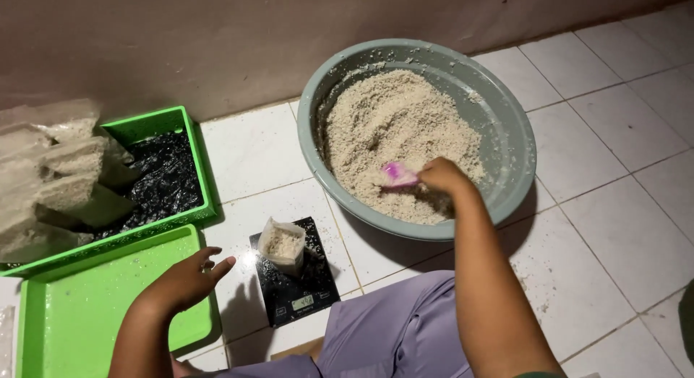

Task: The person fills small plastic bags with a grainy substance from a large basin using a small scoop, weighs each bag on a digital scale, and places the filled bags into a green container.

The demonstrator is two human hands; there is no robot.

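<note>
The right hand (442,175) is closed around a small pink scoop (398,175). The scoop sits in the pale, crumbly grain mix (394,129) that fills a big round grey-green plastic bowl (510,125). The bowl stands on the white tiled floor (614,226), close to the brown wall (217,38).

The left hand (189,278) is open, with its fingers spread apart, and it holds nothing. It hovers over the edge of an empty bright green plastic tray (87,306). Just beside it is a small black kitchen scale (295,288). A little clear plastic bag (283,246), partly filled with the same grain mix, stands open on the scale.

Behind the empty tray is a second green tray (163,121) lined with shiny black plastic. Filled clear bags (54,179) of the mix are piled in it. Crumbs lie scattered on the floor.
</note>
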